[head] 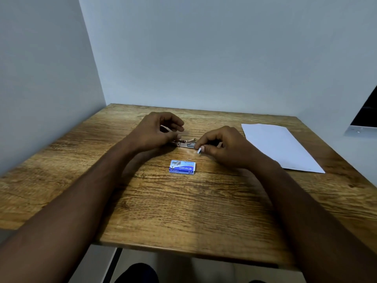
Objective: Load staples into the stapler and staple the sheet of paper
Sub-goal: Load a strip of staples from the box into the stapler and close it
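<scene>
A small metal stapler (185, 144) lies on the wooden table (183, 211) between my hands, its inner metal track showing. My left hand (161, 130) grips its left end, with a pale part of the stapler sticking out between the curled fingers. My right hand (219, 147) is at the stapler's right end and pinches a small whitish strip of staples (200, 150) between thumb and fingers. A blue staple box (182, 167) lies flat just in front of the stapler. The white sheet of paper (279, 147) lies to the right.
Grey walls close the table's far and left sides. A dark screen or panel (367, 113) shows at the right edge. The table's near edge is at the bottom, with the floor and a dark shoe below.
</scene>
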